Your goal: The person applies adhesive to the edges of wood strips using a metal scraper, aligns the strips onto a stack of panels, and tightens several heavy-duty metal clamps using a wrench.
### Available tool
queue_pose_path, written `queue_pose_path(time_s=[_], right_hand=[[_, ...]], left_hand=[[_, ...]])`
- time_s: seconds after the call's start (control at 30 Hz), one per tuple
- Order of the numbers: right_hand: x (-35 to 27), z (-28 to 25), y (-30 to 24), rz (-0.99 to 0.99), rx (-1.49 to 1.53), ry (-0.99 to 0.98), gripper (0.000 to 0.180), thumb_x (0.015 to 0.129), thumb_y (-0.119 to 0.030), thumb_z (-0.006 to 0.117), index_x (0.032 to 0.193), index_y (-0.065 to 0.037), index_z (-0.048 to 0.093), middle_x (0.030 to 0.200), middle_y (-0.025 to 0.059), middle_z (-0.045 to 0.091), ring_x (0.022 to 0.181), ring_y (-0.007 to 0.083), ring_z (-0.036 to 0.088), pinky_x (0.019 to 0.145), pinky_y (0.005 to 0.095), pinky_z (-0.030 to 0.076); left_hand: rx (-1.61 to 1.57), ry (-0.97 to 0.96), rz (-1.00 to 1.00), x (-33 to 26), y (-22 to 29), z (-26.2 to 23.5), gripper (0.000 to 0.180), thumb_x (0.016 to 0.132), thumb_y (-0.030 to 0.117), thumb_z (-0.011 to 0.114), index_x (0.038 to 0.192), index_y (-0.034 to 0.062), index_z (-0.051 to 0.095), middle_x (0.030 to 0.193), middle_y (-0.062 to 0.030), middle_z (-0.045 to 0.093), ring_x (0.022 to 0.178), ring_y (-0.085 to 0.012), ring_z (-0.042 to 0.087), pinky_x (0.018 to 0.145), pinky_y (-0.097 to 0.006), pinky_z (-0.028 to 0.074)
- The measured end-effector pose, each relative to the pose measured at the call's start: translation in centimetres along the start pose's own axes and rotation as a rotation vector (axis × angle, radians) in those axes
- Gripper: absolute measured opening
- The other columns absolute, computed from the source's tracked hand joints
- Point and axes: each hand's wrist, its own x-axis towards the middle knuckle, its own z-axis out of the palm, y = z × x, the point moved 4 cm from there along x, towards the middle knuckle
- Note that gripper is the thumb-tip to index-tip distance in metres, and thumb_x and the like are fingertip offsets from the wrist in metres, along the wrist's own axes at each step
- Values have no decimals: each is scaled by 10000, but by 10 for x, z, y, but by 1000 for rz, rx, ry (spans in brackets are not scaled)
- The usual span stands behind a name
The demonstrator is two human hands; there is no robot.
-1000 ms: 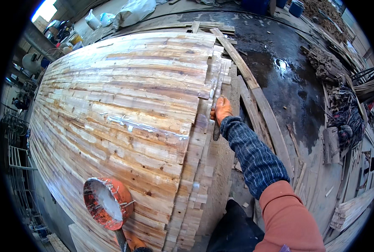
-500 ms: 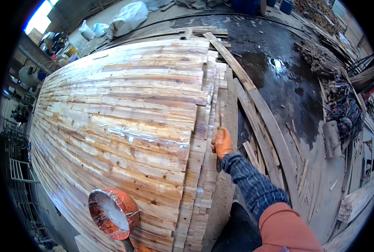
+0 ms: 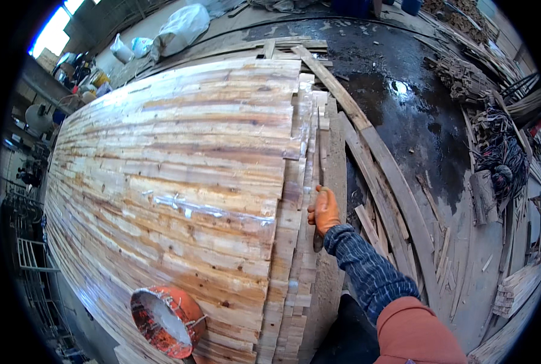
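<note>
From the head camera we look down on a big stack of glued wood slats (image 3: 179, 182), its top sheet glossy with wet glue in a pale streak across the middle, and our right hand (image 3: 325, 209), in an orange glove, sits at the stack's right edge, closed around the handle of a thin flat tool (image 3: 317, 233) whose dark end pokes out below the fist. The tool runs roughly along the ragged slat ends (image 3: 300, 242), touching or just beside them; we cannot tell which. We judge the tool light and stiff, best gripped round the handle as it is now, though a gluey glove could make it slippery. The slats look thin and light one by one, yet the stack as a whole looks heavy and rigid, with splintery ends worth minding. Down at the lower edge an orange, glue-crusted bucket (image 3: 167, 321) rests on the stack's near corner, well apart from the right hand; our left hand is not in view, so we cannot tell its state. To the right, loose planks (image 3: 379, 164) lie on wet dark floor (image 3: 416, 103).
</note>
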Motion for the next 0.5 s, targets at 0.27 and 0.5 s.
queue_pose_path(time_s=[0.27, 0.5], right_hand=[[122, -9, -62, -348, -172, 98, 413, 1016, -398, 418, 1215, -50, 519, 734, 136, 602, 519, 221, 572, 501, 386, 475], [-5, 0, 40, -240, -408, 3, 431, 1018, -385, 411, 1308, -84, 516, 837, 148, 639, 756, 238, 637, 652, 372, 509]], left_hand=[[-3, -31, 73, 1, 27, 21, 299, 959, 294, 485, 992, 15, 588, 881, -169, 603, 783, -319, 570, 699, -414, 454], [45, 16, 15, -14, -16, -15, 301, 963, 293, 481, 1013, 13, 578, 904, -170, 600, 804, -319, 566, 716, -410, 450]])
